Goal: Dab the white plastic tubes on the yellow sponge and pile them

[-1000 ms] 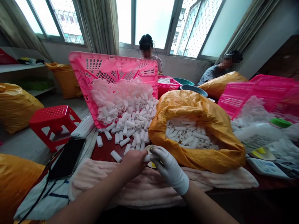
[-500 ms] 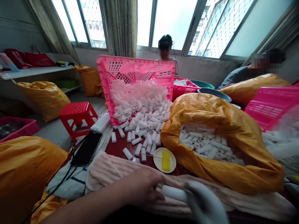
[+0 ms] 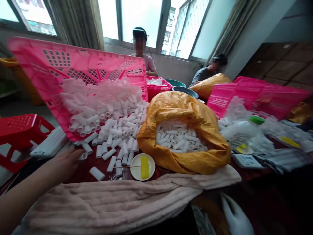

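My bare left hand [image 3: 64,164] reaches to the left side of the table, its fingers closed on a short white plastic tube [image 3: 83,156]. Part of that tube is hidden by the fingers. More white tubes [image 3: 107,143] lie heaped beside it, spilling from a tipped pink crate [image 3: 95,65]. Low on the right, my right hand [image 3: 236,217] wears a white glove. Its fingers are apart with nothing seen between them, over a dim opening beside an orange-brown bag [image 3: 216,212] below the table edge.
A large orange sack [image 3: 181,101] of tubes stands mid-table. Before it, a small plate [image 3: 135,174] holds a yellow sponge [image 3: 144,166] and a thin stick. A pink towel [image 3: 110,199] covers the near edge. A red stool [image 3: 18,127] stands left; two people sit beyond.
My left hand has left the tube it shared with the right and moved left to the heap. The gloved right hand has dropped low right without that tube. The view has swung right.
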`<state>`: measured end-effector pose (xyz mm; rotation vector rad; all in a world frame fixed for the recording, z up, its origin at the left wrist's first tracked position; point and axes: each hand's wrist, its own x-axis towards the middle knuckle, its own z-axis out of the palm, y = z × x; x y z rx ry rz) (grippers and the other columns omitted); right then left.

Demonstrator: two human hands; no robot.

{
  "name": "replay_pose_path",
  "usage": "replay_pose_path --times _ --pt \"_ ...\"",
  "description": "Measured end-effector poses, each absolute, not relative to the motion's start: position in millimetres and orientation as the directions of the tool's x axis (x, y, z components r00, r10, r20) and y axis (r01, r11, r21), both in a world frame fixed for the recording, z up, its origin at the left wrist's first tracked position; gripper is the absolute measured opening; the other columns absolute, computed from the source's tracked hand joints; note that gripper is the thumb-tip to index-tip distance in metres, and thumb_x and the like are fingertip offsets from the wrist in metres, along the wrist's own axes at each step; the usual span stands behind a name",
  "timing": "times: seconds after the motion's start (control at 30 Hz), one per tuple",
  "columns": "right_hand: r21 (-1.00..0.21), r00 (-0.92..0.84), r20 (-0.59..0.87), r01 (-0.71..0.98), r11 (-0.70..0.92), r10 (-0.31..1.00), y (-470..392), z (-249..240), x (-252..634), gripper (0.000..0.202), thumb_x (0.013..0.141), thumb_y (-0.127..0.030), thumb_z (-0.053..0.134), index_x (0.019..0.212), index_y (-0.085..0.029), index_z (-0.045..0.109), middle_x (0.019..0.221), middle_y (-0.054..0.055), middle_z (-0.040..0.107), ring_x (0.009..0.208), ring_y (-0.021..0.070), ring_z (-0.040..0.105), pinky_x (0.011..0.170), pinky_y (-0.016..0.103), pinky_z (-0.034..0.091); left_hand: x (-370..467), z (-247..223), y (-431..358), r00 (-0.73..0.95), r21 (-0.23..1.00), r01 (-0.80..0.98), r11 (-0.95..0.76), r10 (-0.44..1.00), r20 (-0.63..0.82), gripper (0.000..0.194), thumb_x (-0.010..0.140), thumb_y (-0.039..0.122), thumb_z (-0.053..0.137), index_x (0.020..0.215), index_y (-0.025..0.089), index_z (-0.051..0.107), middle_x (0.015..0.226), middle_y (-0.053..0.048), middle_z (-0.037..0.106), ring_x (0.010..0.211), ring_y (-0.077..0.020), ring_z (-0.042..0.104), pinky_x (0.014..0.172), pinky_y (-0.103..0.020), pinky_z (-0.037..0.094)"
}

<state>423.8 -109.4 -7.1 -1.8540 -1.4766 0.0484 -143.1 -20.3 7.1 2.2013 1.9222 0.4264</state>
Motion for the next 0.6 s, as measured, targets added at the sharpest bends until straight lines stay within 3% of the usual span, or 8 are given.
replay_pose_path --times 0.07,0.13,0.17,0.23,0.33,0.43,0.6 --pt "-0.573 0.231 0.400 0.818 0.046 0.887 -81 12 402 0.033 0.079 -0.045 0.043 0.092 -0.022 0.065 0.092 0.008 0.069 0.086 0.0246 0.065 0.077 0.037 0.054 -113 20 -28 0.019 0.355 0.934 -0.037 0.998 0.052 0.027 0.080 0.036 0.039 0.103 0.024 0.047 0.096 -0.003 0.058 0.087 -0.0198 0.055 0.079 -0.029 0.042" --pt "-0.522 0.030 0.389 0.831 0.193 0.921 -34 39 368 0.033 0.085 -0.038 0.039 0.100 -0.019 0.062 0.102 0.009 0.067 0.095 0.0217 0.062 0.087 0.034 0.049 -73 33 -34 0.077 0.402 0.914 -0.052 0.996 -0.047 0.024 0.080 0.034 0.041 0.101 0.025 0.047 0.090 -0.001 0.060 0.079 -0.0177 0.056 0.070 -0.025 0.042" --pt "-0.434 -0.090 0.325 0.870 0.233 0.941 -9 51 349 0.032 0.086 -0.033 0.039 0.100 -0.018 0.063 0.103 0.010 0.067 0.096 0.0209 0.061 0.089 0.032 0.047 -53 37 -36 0.125 0.394 0.916 -0.081 0.988 -0.087 0.018 0.079 0.030 0.041 0.093 0.023 0.049 0.084 -0.001 0.060 0.077 -0.0173 0.056 0.068 -0.025 0.042" --pt "-0.171 -0.258 0.043 0.950 0.262 0.965 32 70 313 0.026 0.083 -0.024 0.045 0.096 -0.017 0.066 0.101 0.012 0.067 0.096 0.0234 0.061 0.087 0.034 0.046 -18 39 -37 0.159 0.330 0.937 -0.112 0.980 -0.120 0.013 0.077 0.026 0.042 0.085 0.020 0.050 0.087 -0.003 0.059 0.081 -0.0186 0.055 0.071 -0.027 0.041" --pt "-0.019 -0.279 -0.171 0.960 0.280 0.945 63 75 278 0.012 0.068 -0.013 0.061 0.075 -0.013 0.071 0.086 0.019 0.069 0.086 0.0327 0.063 0.078 0.042 0.048 12 31 -33 0.218 0.237 0.953 -0.191 0.971 -0.094 0.013 0.075 0.018 0.042 0.082 0.017 0.052 0.092 -0.007 0.058 0.089 -0.0216 0.053 0.076 -0.031 0.040" --pt "0.007 -0.272 -0.240 0.959 0.282 0.932 72 65 267 0.006 0.061 -0.010 0.067 0.064 -0.013 0.070 0.078 0.020 0.069 0.082 0.0360 0.064 0.074 0.045 0.049 18 22 -30 0.235 0.215 0.952 -0.217 0.970 -0.063 0.017 0.075 0.016 0.041 0.085 0.016 0.054 0.095 -0.008 0.058 0.093 -0.0235 0.051 0.078 -0.034 0.039" --pt "-0.069 -0.284 -0.223 0.959 0.276 0.932 82 66 274 0.011 0.049 -0.017 0.075 0.055 -0.017 0.066 0.061 0.010 0.067 0.066 0.0254 0.064 0.065 0.033 0.051 15 15 -28 0.253 0.253 0.940 -0.231 0.966 -0.058 0.016 0.076 0.016 0.040 0.084 0.017 0.054 0.089 -0.007 0.059 0.089 -0.0225 0.051 0.077 -0.035 0.037"
